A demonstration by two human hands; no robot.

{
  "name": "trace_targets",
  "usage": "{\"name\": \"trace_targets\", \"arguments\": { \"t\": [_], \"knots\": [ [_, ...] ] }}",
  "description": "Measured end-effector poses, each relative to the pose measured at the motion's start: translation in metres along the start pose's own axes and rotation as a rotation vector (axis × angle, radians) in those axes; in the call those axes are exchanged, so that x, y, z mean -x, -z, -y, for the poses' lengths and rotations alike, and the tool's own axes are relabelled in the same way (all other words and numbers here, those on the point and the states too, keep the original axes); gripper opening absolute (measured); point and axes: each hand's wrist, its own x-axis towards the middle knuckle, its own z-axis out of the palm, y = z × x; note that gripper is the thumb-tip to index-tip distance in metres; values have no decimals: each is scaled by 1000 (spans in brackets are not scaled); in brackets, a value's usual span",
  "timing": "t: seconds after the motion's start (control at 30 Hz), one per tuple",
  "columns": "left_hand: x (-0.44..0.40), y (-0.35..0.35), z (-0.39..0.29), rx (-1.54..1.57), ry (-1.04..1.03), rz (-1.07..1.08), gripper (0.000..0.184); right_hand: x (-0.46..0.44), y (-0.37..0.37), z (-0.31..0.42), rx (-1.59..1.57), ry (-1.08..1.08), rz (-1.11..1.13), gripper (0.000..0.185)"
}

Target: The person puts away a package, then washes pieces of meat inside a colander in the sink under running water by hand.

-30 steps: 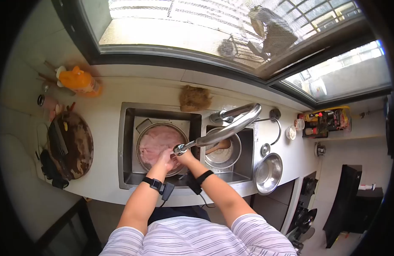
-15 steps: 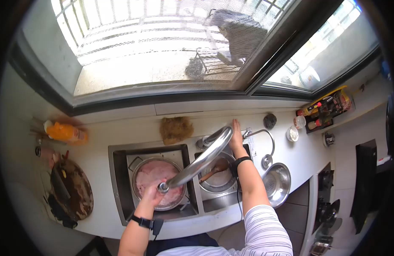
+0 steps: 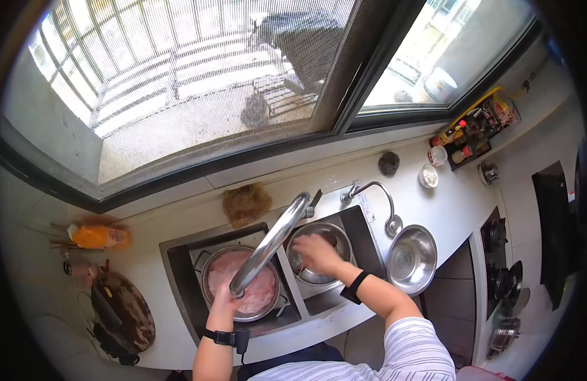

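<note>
Pink raw meat (image 3: 256, 287) fills a round metal pot (image 3: 276, 303) in the left sink basin. My left hand (image 3: 225, 298) is at the pot's near left side, by the end of the curved faucet (image 3: 268, 249); its fingers are mostly hidden behind the spout. Over the metal bowl (image 3: 337, 236) in the right basin is my right hand (image 3: 314, 253), with its fingers bent and partly blurred. The wooden spoon in that bowl is mostly covered by my right hand, and I cannot make out whether the fingers touch it.
A brown scrubber (image 3: 246, 204) lies behind the sink. An empty steel bowl (image 3: 413, 259) stands right of it, near a small curved tap (image 3: 387, 195). A round board (image 3: 131, 311) with a cleaver and an orange bottle (image 3: 101, 237) are at left. Condiments (image 3: 478, 136) stand at the back right.
My right hand has left the meat pot, reached behind the faucet, then come back over the right basin's bowl. My left hand stays near the spout. The view has turned and shifted.
</note>
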Motion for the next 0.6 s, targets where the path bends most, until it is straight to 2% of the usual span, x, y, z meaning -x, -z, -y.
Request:
{"name": "trace_targets", "arguments": {
  "t": [0.07, 0.13, 0.2, 0.27, 0.3, 0.33, 0.37, 0.4, 0.43, 0.47, 0.53, 0.6],
  "knots": [
    [3, 0, -2, -17, -7, -30, 19, 18, -5, -46, -24, -577, -46, 43],
    [-4, 14, -1, -1, -6, -32, 19, 26, 14, -91, -149, -840, -322, 52],
    [-8, 28, 4, -3, 1, -37, 18, 23, 2, -128, 356, -887, -503, 66],
    [-12, 37, 10, -6, 10, -32, 17, 10, -12, -125, 274, -996, -311, 80],
    [-12, 40, 12, 20, 36, -10, 17, -2, -24, -103, 279, -1024, -326, 84],
    [-13, 44, 14, 49, 60, 13, 17, -6, -30, -80, 236, -946, -198, 84],
    [-14, 48, 18, 57, 58, 12, 17, -1, -41, -64, 183, -709, -91, 84],
    [-17, 51, 19, 45, 72, 59, 17, -5, -34, -32, 108, -588, -62, 83],
    [-17, 54, 18, 34, 78, 106, 17, -5, -45, -18, 142, -513, -71, 74],
    [-15, 53, 16, 50, 55, 104, 17, -16, -24, 8, 122, -471, -36, 55],
    [-7, 51, 15, 53, 45, 43, 20, -43, -4, 27, -29, -349, -26, 36],
    [-7, 63, 18, 26, 4, -52, 21, -80, -15, 38, -120, -80, -147, 29]
  ]
}}
